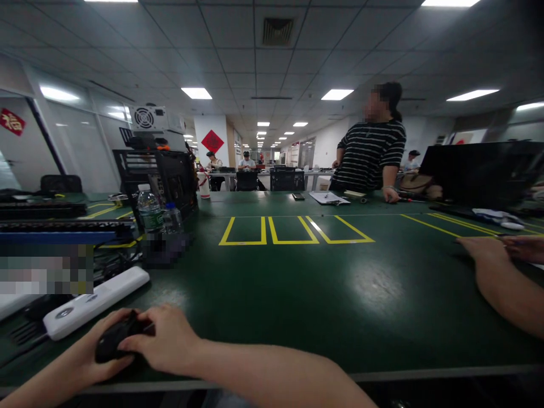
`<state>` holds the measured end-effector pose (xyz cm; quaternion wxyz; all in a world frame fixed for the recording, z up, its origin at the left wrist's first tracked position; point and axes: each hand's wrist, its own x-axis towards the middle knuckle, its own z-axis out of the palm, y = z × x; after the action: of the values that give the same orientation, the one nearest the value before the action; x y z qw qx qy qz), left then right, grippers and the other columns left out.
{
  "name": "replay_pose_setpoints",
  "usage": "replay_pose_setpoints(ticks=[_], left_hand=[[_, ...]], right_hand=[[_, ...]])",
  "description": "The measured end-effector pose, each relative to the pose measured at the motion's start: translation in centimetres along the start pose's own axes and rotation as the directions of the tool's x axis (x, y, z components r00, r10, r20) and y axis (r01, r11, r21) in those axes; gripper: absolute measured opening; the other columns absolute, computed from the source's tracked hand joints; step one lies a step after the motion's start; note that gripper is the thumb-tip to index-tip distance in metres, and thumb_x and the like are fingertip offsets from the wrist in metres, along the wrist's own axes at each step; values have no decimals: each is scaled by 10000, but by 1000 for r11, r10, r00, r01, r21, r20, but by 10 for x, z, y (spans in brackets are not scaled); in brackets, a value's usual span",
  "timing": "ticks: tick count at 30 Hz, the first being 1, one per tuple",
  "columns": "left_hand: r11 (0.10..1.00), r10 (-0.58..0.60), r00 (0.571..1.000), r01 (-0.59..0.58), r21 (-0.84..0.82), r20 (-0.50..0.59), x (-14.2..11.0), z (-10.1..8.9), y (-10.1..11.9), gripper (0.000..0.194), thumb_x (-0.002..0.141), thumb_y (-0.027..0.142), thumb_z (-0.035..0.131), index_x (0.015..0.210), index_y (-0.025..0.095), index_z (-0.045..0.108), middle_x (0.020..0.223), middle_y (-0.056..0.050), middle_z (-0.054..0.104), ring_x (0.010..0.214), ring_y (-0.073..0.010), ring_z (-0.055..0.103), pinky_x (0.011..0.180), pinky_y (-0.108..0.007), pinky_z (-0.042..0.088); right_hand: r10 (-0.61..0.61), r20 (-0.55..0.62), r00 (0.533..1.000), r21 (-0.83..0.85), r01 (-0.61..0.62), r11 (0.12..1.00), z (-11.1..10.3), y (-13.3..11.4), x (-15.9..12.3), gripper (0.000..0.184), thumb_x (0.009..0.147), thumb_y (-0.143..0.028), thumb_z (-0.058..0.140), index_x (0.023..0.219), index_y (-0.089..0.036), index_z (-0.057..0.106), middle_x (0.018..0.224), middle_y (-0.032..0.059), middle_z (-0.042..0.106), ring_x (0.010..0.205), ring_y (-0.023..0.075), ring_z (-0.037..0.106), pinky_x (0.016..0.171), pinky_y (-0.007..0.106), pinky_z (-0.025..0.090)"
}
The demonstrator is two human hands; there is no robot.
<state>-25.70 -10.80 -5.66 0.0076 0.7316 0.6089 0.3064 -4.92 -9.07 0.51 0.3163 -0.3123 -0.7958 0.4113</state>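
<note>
Low on the left, close to the front edge of the green table point(263, 300), both hands meet on a black computer mouse point(109, 343). My left hand point(87, 352) wraps round it from the left, palm beneath and fingers along its far side. From the right, my right hand point(172, 340) grips the mouse's right end, its thumb lying against the near side. Its fingertips are bent over that end, and what exactly they touch there is hidden. A white power strip point(100, 300) lies just beyond the hands.
Water bottle point(149, 214) and open computer case point(176, 178) stand back left. Yellow tape outlines point(293, 242) mark the table's middle. A clipboard point(327, 198) lies at the far edge beside a standing person point(369, 156). Another person's hands point(488, 249) reach in at right.
</note>
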Motion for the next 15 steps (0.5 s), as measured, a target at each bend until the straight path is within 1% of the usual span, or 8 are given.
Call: replay_pose_setpoints(ticks=[2, 4, 5, 7, 9, 11, 13, 15], left_hand=[[998, -18, 996, 13, -65, -82, -9, -2, -16, 601, 571, 462, 538, 1120, 347, 320, 1010, 9, 590, 976, -320, 515, 851, -464, 421], [995, -16, 992, 4, -99, -124, -11, -4, -22, 534, 598, 480, 505, 1090, 357, 337, 1012, 15, 579, 985, -329, 506, 859, -501, 400], [995, -4, 994, -7, -102, -114, -9, -5, -22, 515, 598, 491, 504, 1073, 371, 345, 1009, 30, 577, 981, -325, 510, 850, -505, 404], [995, 19, 999, -23, -101, -38, -3, -8, -17, 513, 569, 491, 544, 1039, 396, 365, 990, 58, 583, 958, -311, 528, 816, -483, 433], [994, 16, 999, -12, -107, 44, 6, -7, -6, 534, 532, 455, 602, 1018, 374, 397, 967, 43, 596, 933, -299, 543, 791, -436, 453], [992, -28, 1000, 29, -122, 8, 16, -1, 12, 555, 532, 463, 606, 1034, 339, 405, 990, 15, 588, 954, -293, 523, 829, -433, 417], [990, -28, 999, 23, -140, -30, 29, 11, 35, 543, 541, 507, 583, 1024, 319, 422, 985, 15, 582, 953, -286, 509, 851, -457, 379], [986, -10, 1000, 9, -169, -8, 45, 25, 62, 528, 551, 517, 571, 1006, 274, 457, 965, -2, 579, 929, -271, 513, 835, -433, 387]], right_hand=[[128, 74, 989, 118, -136, 984, 12, -1, 11, 492, 532, -435, 669, 954, -191, 603, 907, 47, 644, 788, 188, 588, 634, 246, 436], [237, 129, 963, 219, -261, 940, 18, 2, 20, 575, 429, -406, 727, 955, -207, 606, 911, 42, 648, 789, 199, 596, 626, 251, 440], [265, 141, 954, 256, -294, 921, 19, 4, 23, 611, 386, -387, 746, 953, -208, 608, 910, 42, 649, 796, 207, 597, 626, 255, 442], [302, 132, 944, 304, -329, 894, 17, 8, 26, 627, 328, -357, 765, 920, -207, 625, 886, 38, 655, 800, 217, 597, 625, 261, 444], [325, 99, 940, 324, -340, 883, 10, 12, 26, 589, 310, -339, 771, 869, -205, 645, 852, 33, 660, 793, 216, 597, 628, 263, 447], [326, 47, 944, 337, -322, 885, -1, 17, 22, 546, 323, -326, 771, 841, -197, 656, 837, 36, 662, 789, 210, 597, 642, 264, 447], [306, -18, 952, 369, -278, 887, -19, 23, 17, 514, 355, -317, 766, 838, -180, 658, 835, 44, 662, 792, 204, 597, 664, 267, 447], [310, -46, 950, 433, -260, 863, -42, 29, 9, 494, 378, -299, 762, 842, -164, 656, 835, 47, 660, 805, 198, 596, 700, 273, 445]])
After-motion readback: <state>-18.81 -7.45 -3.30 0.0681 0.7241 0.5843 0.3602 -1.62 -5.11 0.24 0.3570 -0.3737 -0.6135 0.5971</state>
